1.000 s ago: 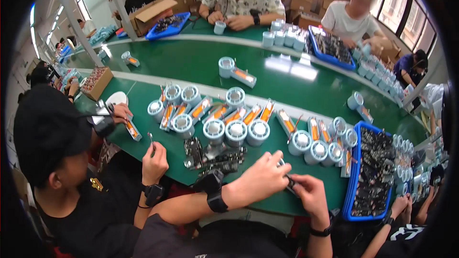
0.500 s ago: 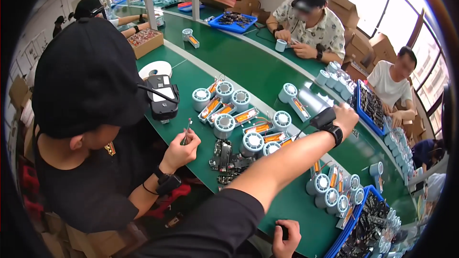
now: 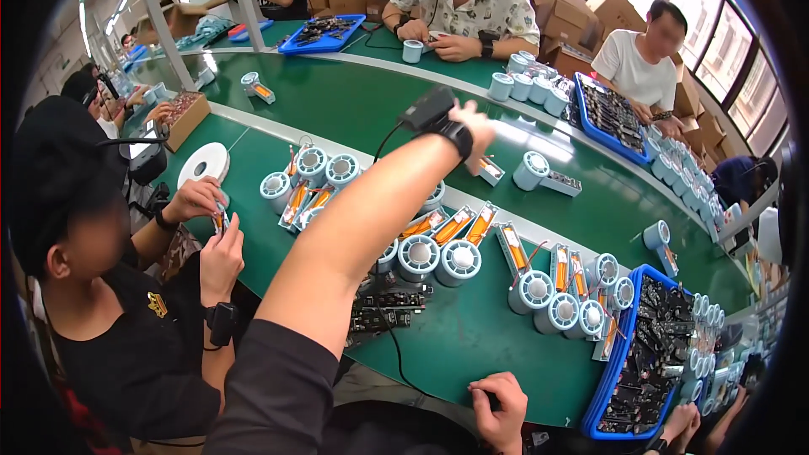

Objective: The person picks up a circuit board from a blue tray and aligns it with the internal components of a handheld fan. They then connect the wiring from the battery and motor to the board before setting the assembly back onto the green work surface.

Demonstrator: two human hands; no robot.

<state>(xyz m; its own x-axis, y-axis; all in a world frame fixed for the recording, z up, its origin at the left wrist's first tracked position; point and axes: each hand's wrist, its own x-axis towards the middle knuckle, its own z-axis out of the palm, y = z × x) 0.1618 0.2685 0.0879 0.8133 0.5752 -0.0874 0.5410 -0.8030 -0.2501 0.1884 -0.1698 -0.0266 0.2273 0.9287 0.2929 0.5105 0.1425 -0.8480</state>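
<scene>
My left hand (image 3: 474,136) is stretched out over the green belt, smeared by motion. It is over or beside a light blue unit (image 3: 491,170) whose round end it hides; whether it grips the unit cannot be told. Just to its right, another unit with a round fan-like head (image 3: 531,170) lies on the belt. My right hand (image 3: 499,409) rests at the near table edge, fingers curled, with nothing visible in it. Between my arms, several units with round heads (image 3: 460,261) and orange-wrapped parts lie in rows. Dark circuit boards (image 3: 388,312) are piled beside my left forearm.
A blue tray (image 3: 608,388) of dark boards stands at the right. On my left, a co-worker (image 3: 109,320) handles a small part near a white reel (image 3: 205,167). Across the belt, people work beside another blue tray (image 3: 602,131). A black cable (image 3: 394,345) crosses the table.
My view has turned to the right. My left hand has moved left along the belt, uncovering a unit there. My right hand stays curled at the table edge. The left co-worker now uses both hands.
</scene>
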